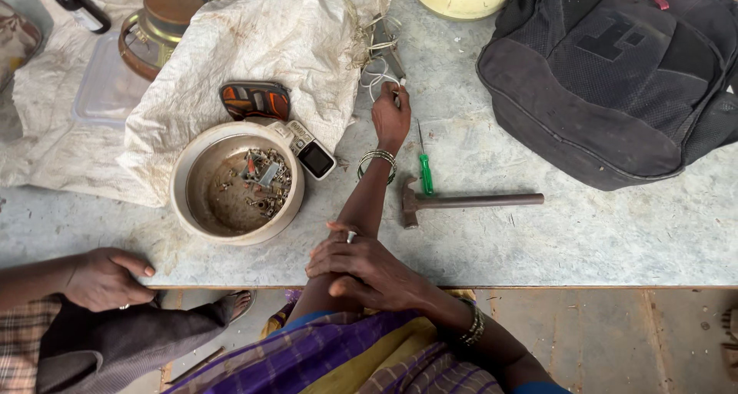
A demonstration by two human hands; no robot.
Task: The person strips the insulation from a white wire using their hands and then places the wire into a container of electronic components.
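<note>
My left hand [391, 117] reaches out over the grey table [538, 240], bangles on its wrist. Its fingertips are pinched on the end of a thin white wire [374, 73] that loops beside grey pliers [388, 46]. My right hand [361, 265] lies across my left forearm near the table's front edge, a ring on one finger, holding no object. Just right of my left wrist lie a green-handled screwdriver [425, 172] and a hammer [461, 202].
A round bowl [181, 202] holds several small metal parts; a small phone [311, 152] leans on its rim. A crumpled white sack [269, 33], a dark backpack [615, 79] and a yellow bowl [442, 2] sit further back. Another person's hand [104, 279] rests at the left edge.
</note>
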